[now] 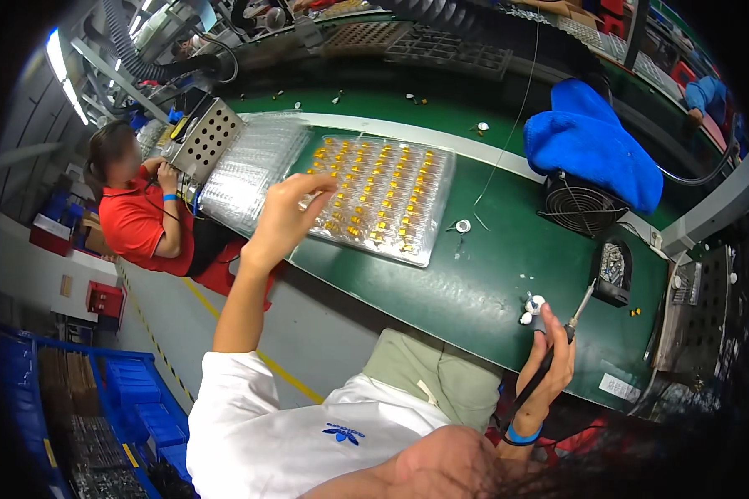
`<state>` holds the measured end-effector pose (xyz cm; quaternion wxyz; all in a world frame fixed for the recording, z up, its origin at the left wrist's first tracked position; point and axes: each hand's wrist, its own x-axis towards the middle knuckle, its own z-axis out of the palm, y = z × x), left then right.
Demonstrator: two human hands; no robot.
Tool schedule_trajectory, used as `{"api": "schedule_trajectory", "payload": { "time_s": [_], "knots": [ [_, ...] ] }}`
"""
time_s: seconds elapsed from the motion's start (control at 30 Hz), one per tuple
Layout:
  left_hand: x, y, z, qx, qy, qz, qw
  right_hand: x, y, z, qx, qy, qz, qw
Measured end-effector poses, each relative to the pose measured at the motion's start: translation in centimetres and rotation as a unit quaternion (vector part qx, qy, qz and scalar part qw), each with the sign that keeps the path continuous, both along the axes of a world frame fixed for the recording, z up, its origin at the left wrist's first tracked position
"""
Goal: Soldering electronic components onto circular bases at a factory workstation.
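My left hand (290, 208) reaches over the clear plastic tray (441, 208), its thumb and forefinger close together by the small yellow parts (362, 187). Whether something sits between those fingertips is too small to make out. Rows of these yellow parts fill the tray. Wrapped in my right hand (549, 362) is a soldering iron (572, 323), its metal tip pointing up and away from me. Small white round pieces (534, 306) are right by that hand's fingertips, over the green bench. Another white round piece (463, 225) lies beside the tray.
Stacked clear trays (254, 170) stand left of the filled tray. A black fan (582, 204) with a blue cloth (591, 141) on it is at the right, near a black box of metal wool (612, 270). A person in red (146, 216) works at the left.
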<state>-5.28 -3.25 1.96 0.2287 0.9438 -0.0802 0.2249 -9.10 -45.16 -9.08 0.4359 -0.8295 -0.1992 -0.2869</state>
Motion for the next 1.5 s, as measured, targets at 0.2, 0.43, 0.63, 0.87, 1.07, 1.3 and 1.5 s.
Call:
{"api": "schedule_trajectory", "payload": {
  "time_s": [0.2,0.43,0.63,0.87,1.07,1.3,1.5],
  "knots": [
    [-3.7,0.4,-1.0,0.024,0.046,0.007,0.999,-0.1,0.2,-0.5,0.010,0.004,0.011,1.000],
    [-3.0,-0.9,-2.4,-0.005,0.005,0.004,1.000,-0.8,-0.6,-0.1,0.000,0.002,0.012,1.000],
    [-0.7,-7.1,-3.6,-0.316,0.059,-0.148,0.935,0.0,-0.5,0.2,0.016,-0.063,0.019,0.998],
    [4.3,-18.6,-3.8,-0.343,0.206,-0.359,0.843,-2.5,-2.9,-0.8,0.039,-0.054,-0.019,0.998],
    [5.3,-22.0,-6.2,-0.366,0.309,-0.356,0.803,-3.7,-3.1,-0.6,0.053,0.011,-0.064,0.996],
    [4.9,-22.6,-7.6,-0.421,0.332,-0.332,0.776,-2.8,-3.2,0.5,0.017,0.006,-0.034,0.999],
    [4.7,-22.6,-7.9,-0.427,0.325,-0.328,0.777,-2.5,-2.9,0.3,0.015,-0.016,-0.034,0.999]
  ]
}}
